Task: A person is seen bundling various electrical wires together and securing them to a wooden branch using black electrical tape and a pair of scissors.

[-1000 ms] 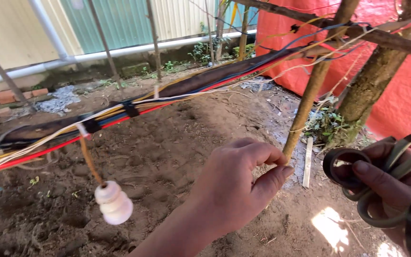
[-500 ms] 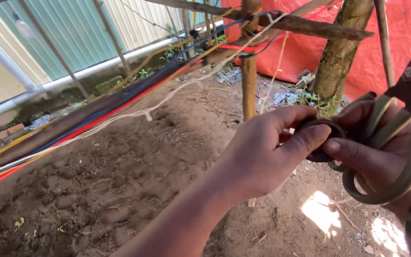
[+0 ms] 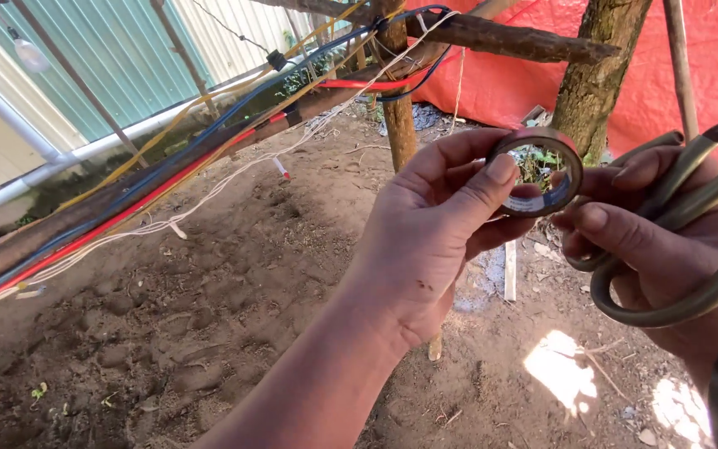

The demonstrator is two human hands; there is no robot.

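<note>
Head view, looking down over bare brown dirt [image 3: 209, 316]. The left hand [image 3: 425, 241] comes up from the bottom of the frame, fingers curled, thumb and forefinger pinched on the near rim of a small roll of dark tape [image 3: 535, 170]. The roll stands on edge, facing the camera, so you look straight through its hole; a pale strip of label with a blue patch runs along the lower inside of the ring.

The right hand [image 3: 650, 241] meets it from the right, fingertips touching the far side of the same roll, so the tape sits between both hands, up at chest height and right of centre. That hand is half closed and also carries a pair of large scissors [image 3: 691, 249], olive-coloured loops hooked round the fingers, the blades running off the right edge.

Behind the hands, a bundle of cables [image 3: 168, 179], red, blue, yellow and white, runs along a rough wooden rail [image 3: 500, 37] from lower left to upper right. A wooden post [image 3: 398, 108] props it. A red tarp [image 3: 708, 75] hangs at the back right, behind a tree trunk [image 3: 596, 75]. A green corrugated fence [image 3: 118, 58] fills the upper left, with a light bulb [image 3: 30, 55] hanging before it.
</note>
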